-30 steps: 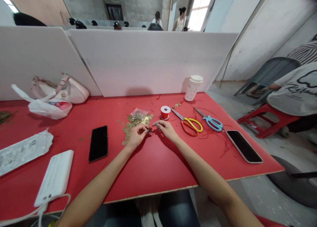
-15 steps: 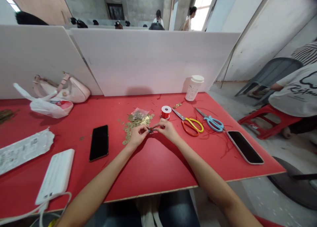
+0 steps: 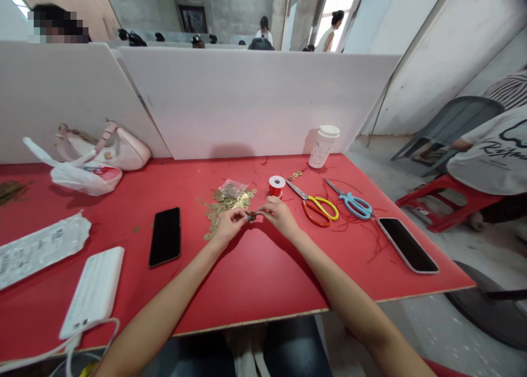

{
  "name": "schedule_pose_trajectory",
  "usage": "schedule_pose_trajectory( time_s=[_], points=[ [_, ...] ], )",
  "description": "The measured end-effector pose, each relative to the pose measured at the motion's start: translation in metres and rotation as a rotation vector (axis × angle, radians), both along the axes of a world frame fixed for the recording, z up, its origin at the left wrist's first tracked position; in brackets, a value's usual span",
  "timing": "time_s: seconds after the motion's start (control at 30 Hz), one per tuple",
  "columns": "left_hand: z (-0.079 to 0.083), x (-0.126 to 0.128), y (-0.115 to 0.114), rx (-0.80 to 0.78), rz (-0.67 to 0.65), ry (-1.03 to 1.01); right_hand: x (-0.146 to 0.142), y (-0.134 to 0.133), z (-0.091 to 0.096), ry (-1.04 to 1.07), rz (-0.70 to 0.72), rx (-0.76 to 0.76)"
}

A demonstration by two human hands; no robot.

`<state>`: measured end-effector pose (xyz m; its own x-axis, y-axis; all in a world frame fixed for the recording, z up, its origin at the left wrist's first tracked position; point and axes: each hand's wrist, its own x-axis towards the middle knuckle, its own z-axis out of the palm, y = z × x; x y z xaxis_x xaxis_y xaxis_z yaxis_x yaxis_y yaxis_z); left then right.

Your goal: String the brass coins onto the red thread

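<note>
Piece (image 3: 251,217): small and dark, maybe a coin, held above the bench (image 3: 247,278) between the two hands.
Left hand (image 3: 230,223): its grip is pinched on the piece, with the fingertips at the left side of it.
Right hand (image 3: 280,217): its fingertips are bent in at the right side of the piece, very close; one cannot tell if this grip is closed on the piece or on anything else.
Which way: the piece is to the right of the left fingertips and to the left of the right ones. Both hands are near it, but the left seems to have the firm hold. It is too small to see which way its long side points.
Coins (image 3: 224,203): a messy heap just behind the left hand, with a clear bag (image 3: 233,188) at its back.
Spool (image 3: 276,186): red and white, standing up just behind the right hand.
Scissors: a red and yellow pair (image 3: 317,210) lies right of the spool, and a blue pair (image 3: 356,205) lies farther right.
In the way: the heap and the spool are the closest things to bump.
</note>
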<state>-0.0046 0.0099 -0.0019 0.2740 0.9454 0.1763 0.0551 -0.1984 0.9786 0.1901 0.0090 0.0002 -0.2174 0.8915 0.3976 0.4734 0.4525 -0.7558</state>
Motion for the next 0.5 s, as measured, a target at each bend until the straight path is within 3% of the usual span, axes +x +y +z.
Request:
schedule_pose_trajectory(
  time_s=[0.3,0.5],
  points=[
    [0.0032,0.0030,-0.0075,0.223,0.076,0.263,-0.0049,0.0041,-0.0111,0.190,-0.070,-0.124],
    [0.0045,0.0002,-0.0070,0.204,0.103,0.137,-0.0034,0.0031,-0.0096,0.126,-0.113,-0.107]
  ],
)
